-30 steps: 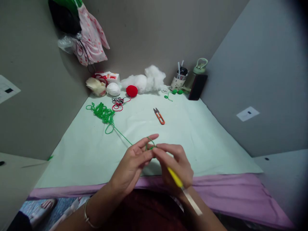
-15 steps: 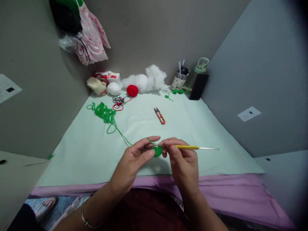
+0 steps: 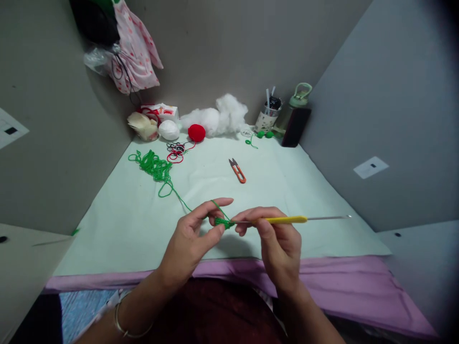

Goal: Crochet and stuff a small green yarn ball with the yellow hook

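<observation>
My left hand (image 3: 193, 234) pinches a small green crochet piece (image 3: 224, 222) between thumb and fingers, its index finger stretched out with green yarn (image 3: 219, 209) looped over it. In my right hand (image 3: 278, 236) is a double-ended crochet hook with a yellow handle (image 3: 287, 220), held like a pencil. One metal end of the hook meets the edge of the green piece; the other points right. From the left hand the yarn runs back to a loose green heap (image 3: 154, 166) on the table.
Orange thread snips (image 3: 237, 171) lie mid-table beyond my hands. Along the back are a red yarn ball (image 3: 196, 133), a white yarn ball (image 3: 169, 130), white stuffing (image 3: 215, 119), a pen cup (image 3: 266, 119), a bottle (image 3: 300, 98) and a dark phone (image 3: 296, 127). Partition walls flank the table.
My right hand and the hook have shifted right, drawing away from my left hand. The green piece has tilted and moved slightly left, with the yarn stretched steeper from the index finger.
</observation>
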